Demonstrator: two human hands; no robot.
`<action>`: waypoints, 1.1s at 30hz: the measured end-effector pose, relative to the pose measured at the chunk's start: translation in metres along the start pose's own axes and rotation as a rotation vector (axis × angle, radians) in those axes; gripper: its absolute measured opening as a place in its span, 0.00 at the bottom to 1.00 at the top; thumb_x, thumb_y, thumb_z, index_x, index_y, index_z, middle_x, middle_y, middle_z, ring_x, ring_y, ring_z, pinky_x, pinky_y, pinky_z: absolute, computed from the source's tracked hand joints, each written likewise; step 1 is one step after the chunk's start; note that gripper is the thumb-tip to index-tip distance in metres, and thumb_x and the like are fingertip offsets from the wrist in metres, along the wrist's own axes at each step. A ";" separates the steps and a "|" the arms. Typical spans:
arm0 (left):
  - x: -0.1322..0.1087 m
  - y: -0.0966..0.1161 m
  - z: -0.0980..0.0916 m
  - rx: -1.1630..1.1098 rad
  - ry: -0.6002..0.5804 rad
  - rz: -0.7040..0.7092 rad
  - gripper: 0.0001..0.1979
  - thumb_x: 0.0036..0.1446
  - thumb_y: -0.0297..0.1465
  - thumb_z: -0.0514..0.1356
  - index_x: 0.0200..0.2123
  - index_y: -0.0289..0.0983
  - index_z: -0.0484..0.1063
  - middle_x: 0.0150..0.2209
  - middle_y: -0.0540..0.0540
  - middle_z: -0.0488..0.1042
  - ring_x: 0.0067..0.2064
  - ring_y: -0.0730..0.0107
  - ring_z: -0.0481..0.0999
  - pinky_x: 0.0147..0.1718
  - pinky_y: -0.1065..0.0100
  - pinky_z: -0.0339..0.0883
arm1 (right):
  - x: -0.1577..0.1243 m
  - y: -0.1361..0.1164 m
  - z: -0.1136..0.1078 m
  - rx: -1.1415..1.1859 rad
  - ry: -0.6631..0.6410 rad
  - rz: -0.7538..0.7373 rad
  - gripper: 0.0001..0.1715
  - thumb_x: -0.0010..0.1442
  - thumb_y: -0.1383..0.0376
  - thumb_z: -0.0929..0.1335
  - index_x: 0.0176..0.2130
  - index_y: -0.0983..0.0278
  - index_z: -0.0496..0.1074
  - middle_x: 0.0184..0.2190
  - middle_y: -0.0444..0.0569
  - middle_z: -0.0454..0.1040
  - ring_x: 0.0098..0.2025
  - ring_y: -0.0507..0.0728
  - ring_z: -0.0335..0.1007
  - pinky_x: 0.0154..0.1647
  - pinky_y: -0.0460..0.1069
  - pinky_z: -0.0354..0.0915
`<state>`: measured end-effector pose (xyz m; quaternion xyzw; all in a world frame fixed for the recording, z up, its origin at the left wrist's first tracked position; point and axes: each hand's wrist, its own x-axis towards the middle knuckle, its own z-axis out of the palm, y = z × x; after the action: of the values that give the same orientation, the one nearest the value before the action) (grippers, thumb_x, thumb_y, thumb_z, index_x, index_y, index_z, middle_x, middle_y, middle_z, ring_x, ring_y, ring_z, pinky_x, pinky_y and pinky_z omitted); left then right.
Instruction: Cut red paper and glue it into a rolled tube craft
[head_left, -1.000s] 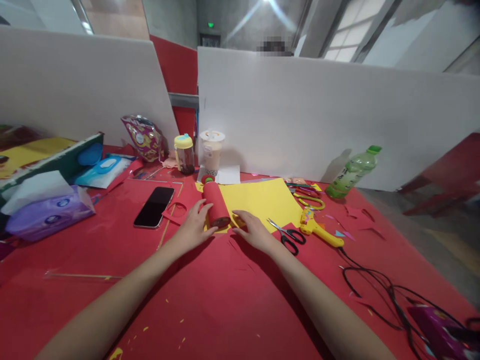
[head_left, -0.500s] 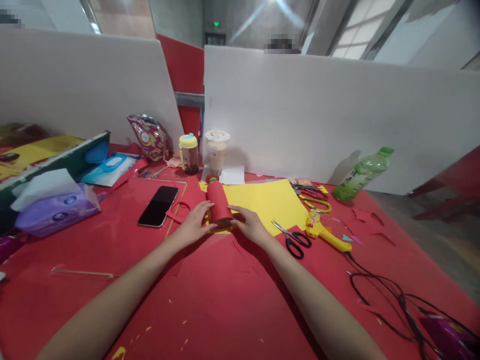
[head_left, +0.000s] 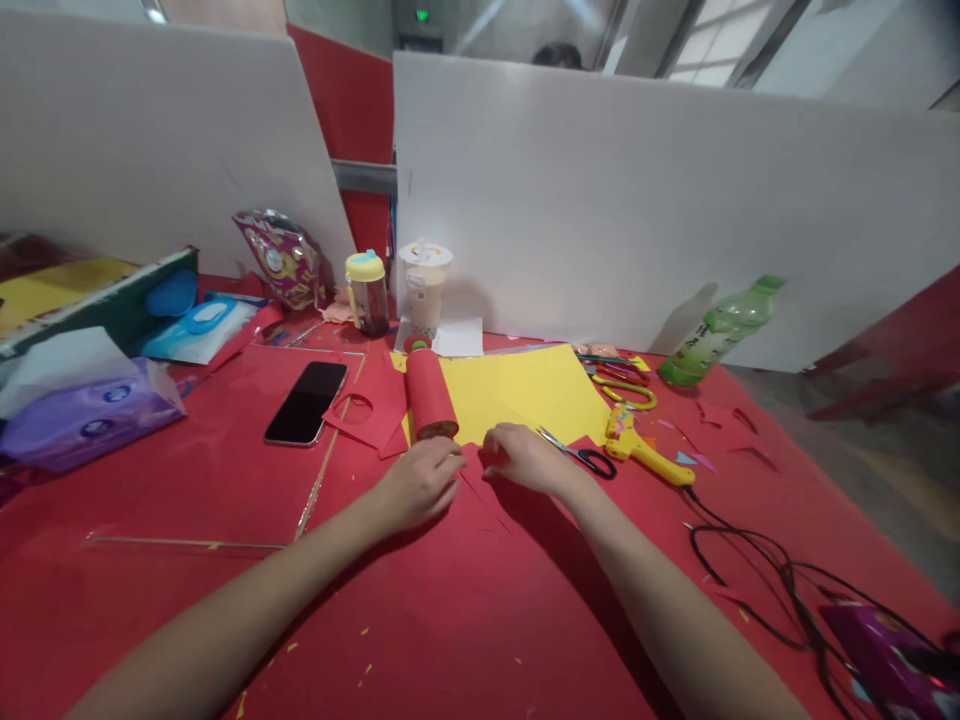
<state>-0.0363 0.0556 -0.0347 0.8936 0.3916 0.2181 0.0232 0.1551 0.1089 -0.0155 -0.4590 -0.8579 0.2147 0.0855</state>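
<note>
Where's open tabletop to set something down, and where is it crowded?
Widest open red surface: left of the left hand, bordered by the phone and the tissue pack, crossed by a thin stick. Another patch: near the front edge, between the forearms. Crowded: right of the right hand, with scissors, glue gun and black cable, and around the cup.

A single camera rides on the person's head, facing forward and tilted down over the red table [head_left: 187,480] from its near side. It sits close: both forearms enter from the bottom edge, and the left hand [head_left: 420,482] and right hand [head_left: 525,458] meet just nearer than the red paper roll [head_left: 430,400], which lies about mid-picture. Behind the roll, white divider boards [head_left: 637,200] close off the view. Left of the roll is a phone [head_left: 306,402], and well right of it a green bottle [head_left: 716,332].
</note>
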 end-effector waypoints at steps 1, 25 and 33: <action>-0.001 0.004 0.003 -0.010 -0.041 0.005 0.11 0.57 0.27 0.48 0.41 0.33 0.66 0.41 0.39 0.69 0.46 0.61 0.68 0.45 0.59 0.64 | -0.005 -0.002 0.000 -0.034 -0.024 0.034 0.10 0.43 0.65 0.72 0.28 0.65 0.69 0.27 0.50 0.70 0.30 0.57 0.68 0.29 0.49 0.60; 0.000 0.020 -0.005 -0.455 -0.063 -0.455 0.09 0.56 0.30 0.50 0.35 0.36 0.70 0.32 0.45 0.75 0.35 0.64 0.73 0.35 0.63 0.65 | -0.029 -0.029 0.004 0.220 0.241 -0.106 0.12 0.53 0.71 0.62 0.39 0.62 0.66 0.34 0.49 0.72 0.36 0.55 0.68 0.38 0.50 0.62; -0.008 0.016 -0.002 -0.780 -0.040 -0.642 0.12 0.55 0.33 0.49 0.30 0.35 0.69 0.29 0.47 0.74 0.32 0.67 0.72 0.32 0.68 0.65 | -0.014 -0.029 0.039 0.620 0.481 0.178 0.10 0.50 0.67 0.64 0.37 0.63 0.66 0.28 0.46 0.72 0.30 0.53 0.68 0.33 0.48 0.65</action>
<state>-0.0308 0.0384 -0.0329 0.6571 0.5353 0.3129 0.4287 0.1281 0.0720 -0.0365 -0.5209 -0.6649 0.3564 0.3994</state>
